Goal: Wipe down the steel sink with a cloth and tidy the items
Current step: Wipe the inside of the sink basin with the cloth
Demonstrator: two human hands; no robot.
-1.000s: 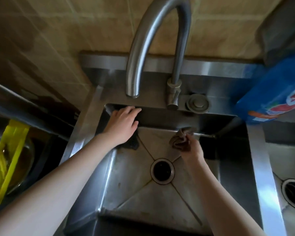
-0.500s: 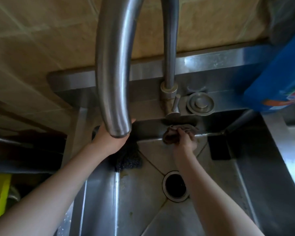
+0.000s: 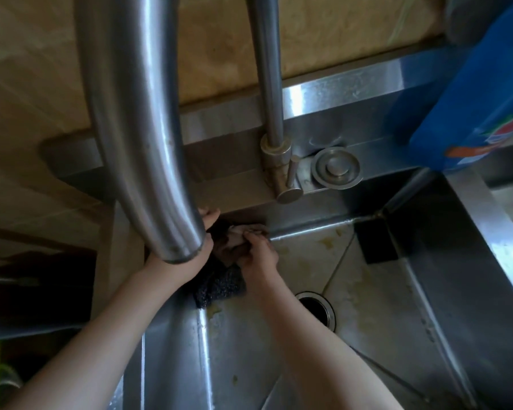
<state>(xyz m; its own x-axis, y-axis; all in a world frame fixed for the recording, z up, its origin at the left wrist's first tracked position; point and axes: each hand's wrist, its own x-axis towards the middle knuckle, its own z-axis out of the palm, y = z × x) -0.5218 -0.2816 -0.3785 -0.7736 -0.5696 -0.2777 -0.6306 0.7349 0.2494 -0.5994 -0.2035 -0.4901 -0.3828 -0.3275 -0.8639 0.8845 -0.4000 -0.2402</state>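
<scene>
- The right hand (image 3: pixel 258 255) grips a bunched brown cloth (image 3: pixel 234 242), with the fingers curled round it. It presses the cloth into the back left corner of the sink (image 3: pixel 444 291), where the back wall meets the floor. Judgement: bunching the cloth puts the pressure into the seam.
- The left hand (image 3: pixel 196 263) reaches into the same corner, just beside the cloth. The tap spout (image 3: pixel 137 128) covers most of it, so its grip cannot be told. One finger shows against the back wall. Judgement: it is bracing, or holding the black scouring pad (image 3: pixel 219 284) out of the way.
- Sink contents:
  - the scouring pad, at the back left corner, partly under both hands;
  - a black block (image 3: pixel 375 242), near the back right corner;
  - the open drain (image 3: pixel 316 310), at the middle of the floor;
  - yellowish stains (image 3: pixel 305 247), on the floor near the back wall.
- Back ledge: the tap lever (image 3: pixel 289 184) and a round steel cap (image 3: pixel 336 168) sit side by side.
- A blue packet (image 3: pixel 471 99) stands at the back right corner of the rim. Its contents are not visible.
- Judgement: wiping is under way and tidying has not begun.
</scene>
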